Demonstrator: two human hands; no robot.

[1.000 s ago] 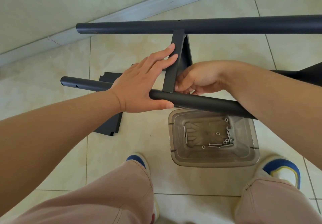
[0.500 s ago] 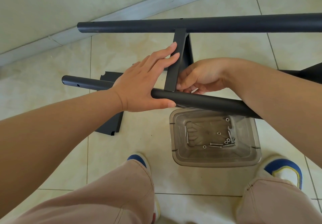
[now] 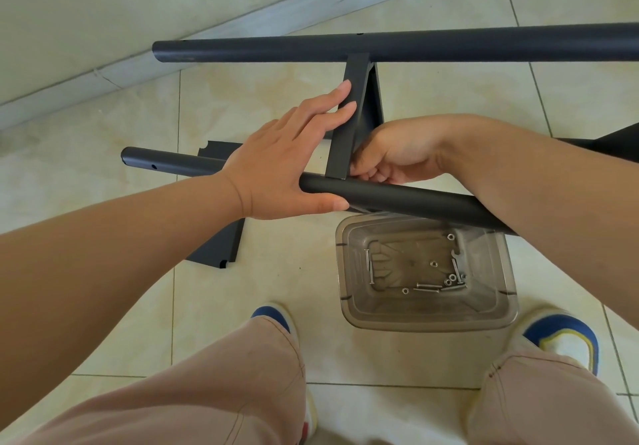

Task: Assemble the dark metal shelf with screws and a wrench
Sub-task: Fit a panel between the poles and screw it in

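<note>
The left hand [image 3: 276,164] lies flat, its straight fingers pressed against the crossbar [image 3: 349,123] and its thumb under the near tube [image 3: 408,200]. The right hand [image 3: 394,155] curls its grip at the joint there; what it pinches is hidden. Below on the floor [image 3: 242,323], a clear bin [image 3: 501,313] holds screws [image 3: 428,287] and a small wrench [image 3: 455,256], while the far tube [image 3: 449,47] runs near the wall.

one head-worn view, looking steeply down, close over the floor [image 3: 276,92]

Left hand [image 3: 283,164] braces near tube [image 3: 408,199], crossbar [image 3: 345,133]; right hand [image 3: 397,154] curled at joint.
</note>
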